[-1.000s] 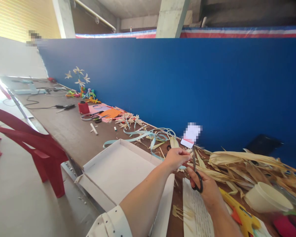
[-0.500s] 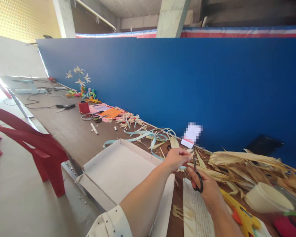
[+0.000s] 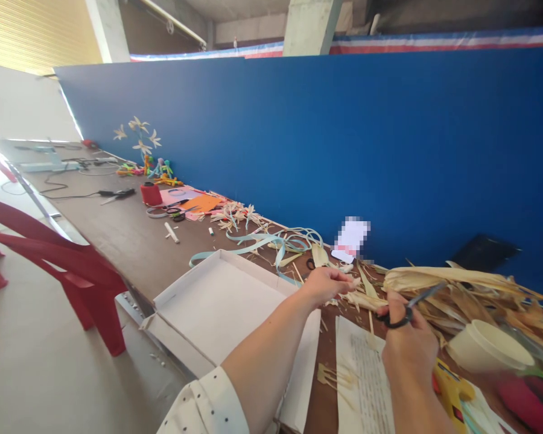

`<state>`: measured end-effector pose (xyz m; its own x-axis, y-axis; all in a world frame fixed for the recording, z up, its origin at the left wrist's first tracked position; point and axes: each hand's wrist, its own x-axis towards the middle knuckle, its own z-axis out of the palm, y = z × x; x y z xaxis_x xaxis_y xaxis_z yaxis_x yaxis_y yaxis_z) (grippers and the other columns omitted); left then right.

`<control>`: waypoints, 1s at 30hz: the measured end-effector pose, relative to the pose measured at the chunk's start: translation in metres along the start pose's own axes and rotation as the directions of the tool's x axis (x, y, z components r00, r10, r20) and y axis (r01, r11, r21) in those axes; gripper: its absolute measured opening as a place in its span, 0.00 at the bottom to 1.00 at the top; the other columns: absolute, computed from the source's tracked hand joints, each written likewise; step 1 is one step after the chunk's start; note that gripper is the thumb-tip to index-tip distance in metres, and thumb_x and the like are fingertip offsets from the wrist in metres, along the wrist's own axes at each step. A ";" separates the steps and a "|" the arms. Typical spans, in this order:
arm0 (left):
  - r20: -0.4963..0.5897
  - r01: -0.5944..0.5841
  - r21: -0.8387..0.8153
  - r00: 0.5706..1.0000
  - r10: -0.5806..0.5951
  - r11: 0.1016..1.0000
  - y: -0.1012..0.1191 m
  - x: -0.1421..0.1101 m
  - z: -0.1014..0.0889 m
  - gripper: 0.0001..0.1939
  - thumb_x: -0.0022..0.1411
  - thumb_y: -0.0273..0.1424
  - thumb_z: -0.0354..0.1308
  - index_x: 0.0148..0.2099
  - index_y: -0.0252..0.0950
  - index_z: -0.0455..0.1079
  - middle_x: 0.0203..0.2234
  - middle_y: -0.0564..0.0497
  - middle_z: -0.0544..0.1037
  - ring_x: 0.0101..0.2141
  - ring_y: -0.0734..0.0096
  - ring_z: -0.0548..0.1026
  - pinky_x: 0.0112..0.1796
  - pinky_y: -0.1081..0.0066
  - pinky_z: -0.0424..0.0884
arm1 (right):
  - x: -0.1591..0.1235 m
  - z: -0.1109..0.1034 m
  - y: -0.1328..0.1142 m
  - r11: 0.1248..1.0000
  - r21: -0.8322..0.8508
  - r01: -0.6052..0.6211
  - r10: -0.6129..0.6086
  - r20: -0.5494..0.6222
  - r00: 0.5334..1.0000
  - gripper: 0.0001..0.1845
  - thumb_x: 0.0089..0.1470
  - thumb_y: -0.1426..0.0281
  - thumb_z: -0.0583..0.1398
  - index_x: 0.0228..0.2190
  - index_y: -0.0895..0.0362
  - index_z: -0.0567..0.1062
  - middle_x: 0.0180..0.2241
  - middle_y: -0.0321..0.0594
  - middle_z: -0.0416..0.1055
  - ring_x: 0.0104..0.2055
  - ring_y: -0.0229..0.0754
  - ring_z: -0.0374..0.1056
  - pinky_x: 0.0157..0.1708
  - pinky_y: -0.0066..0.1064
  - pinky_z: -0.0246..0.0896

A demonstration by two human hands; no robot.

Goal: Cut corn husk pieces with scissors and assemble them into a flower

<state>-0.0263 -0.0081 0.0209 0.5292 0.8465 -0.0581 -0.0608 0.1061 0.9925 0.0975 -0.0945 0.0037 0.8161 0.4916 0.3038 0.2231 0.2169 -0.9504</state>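
Observation:
My left hand (image 3: 322, 287) reaches over the far corner of the white box lid, thumb and fingertips pinched on a small pale piece of corn husk (image 3: 355, 282). My right hand (image 3: 409, 343) is wrapped round black-handled scissors (image 3: 428, 293), a finger through a loop and the blades pointing up to the right, apart from the husk piece. Dried corn husks (image 3: 457, 280) are heaped just beyond the right hand. Below it lies a printed sheet (image 3: 364, 374) with thin husk strips (image 3: 337, 380) on it.
A white box lid (image 3: 221, 307) sits left of the hands. Pale blue ribbon (image 3: 253, 247) curls behind it. On the right are a yellow glue gun (image 3: 450, 392) and cream cup (image 3: 489, 346). A blue panel (image 3: 253, 138) edges the table; a red chair (image 3: 85, 277) stands left.
My right hand has moved right with the scissors, swinging the blades from upright beside the left hand to pointing right. My left hand has stayed nearly in place, still pinching the husk piece.

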 end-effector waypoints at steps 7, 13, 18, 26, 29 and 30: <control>0.168 -0.041 0.156 0.986 0.014 0.987 -0.012 0.005 0.001 0.11 0.47 0.35 0.63 0.29 0.31 0.73 0.19 0.54 0.69 0.20 0.82 0.63 0.23 0.78 0.60 | 0.002 0.003 -0.003 0.987 0.152 0.044 -0.029 -0.097 0.995 0.17 0.44 0.60 0.65 0.35 0.59 0.77 0.20 0.33 0.68 0.21 0.34 0.62 0.23 0.26 0.61; 0.288 -0.034 0.201 0.957 -0.025 0.979 -0.007 -0.001 0.000 0.09 0.48 0.31 0.61 0.32 0.31 0.75 0.21 0.52 0.72 0.22 0.81 0.66 0.26 0.78 0.64 | 0.005 0.001 -0.002 0.977 0.200 0.071 -0.045 -0.128 0.991 0.19 0.44 0.62 0.65 0.39 0.58 0.77 0.23 0.34 0.71 0.25 0.37 0.67 0.28 0.28 0.63; 0.521 -0.100 0.425 0.840 -0.153 0.900 0.004 -0.014 0.000 0.08 0.48 0.32 0.61 0.32 0.35 0.76 0.25 0.51 0.77 0.26 0.77 0.70 0.25 0.79 0.64 | 0.008 0.001 0.000 0.979 0.165 0.116 -0.090 -0.157 0.984 0.20 0.46 0.60 0.64 0.39 0.59 0.75 0.22 0.34 0.70 0.25 0.38 0.68 0.28 0.30 0.64; 0.656 -0.230 0.560 0.710 -0.257 0.796 0.001 -0.015 0.005 0.01 0.46 0.28 0.63 0.25 0.39 0.76 0.21 0.53 0.77 0.25 0.74 0.72 0.26 0.78 0.64 | 0.006 0.002 -0.002 0.975 0.186 0.119 -0.090 -0.154 0.984 0.19 0.46 0.61 0.64 0.39 0.59 0.75 0.22 0.34 0.70 0.26 0.39 0.68 0.28 0.30 0.65; 0.680 -0.278 0.593 0.676 -0.284 0.756 -0.001 -0.014 0.007 0.02 0.46 0.28 0.63 0.25 0.40 0.76 0.21 0.53 0.77 0.27 0.72 0.73 0.27 0.77 0.65 | 0.006 0.001 -0.003 0.968 0.223 0.112 -0.078 -0.156 0.985 0.18 0.46 0.62 0.64 0.38 0.59 0.75 0.21 0.33 0.70 0.25 0.37 0.68 0.28 0.29 0.64; 0.679 -0.295 0.607 0.676 -0.287 0.738 -0.001 -0.014 0.007 0.01 0.46 0.29 0.63 0.26 0.40 0.77 0.22 0.54 0.77 0.28 0.71 0.73 0.27 0.76 0.65 | 0.006 0.001 -0.003 0.967 0.227 0.112 -0.077 -0.160 0.984 0.18 0.45 0.62 0.65 0.38 0.59 0.75 0.21 0.33 0.70 0.25 0.37 0.68 0.27 0.28 0.64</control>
<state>-0.0276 -0.0241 0.0214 0.9495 0.1880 -0.2511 0.3122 -0.4882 0.8150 0.1010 -0.0910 0.0087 0.8714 0.3319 0.3612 0.1868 0.4563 -0.8700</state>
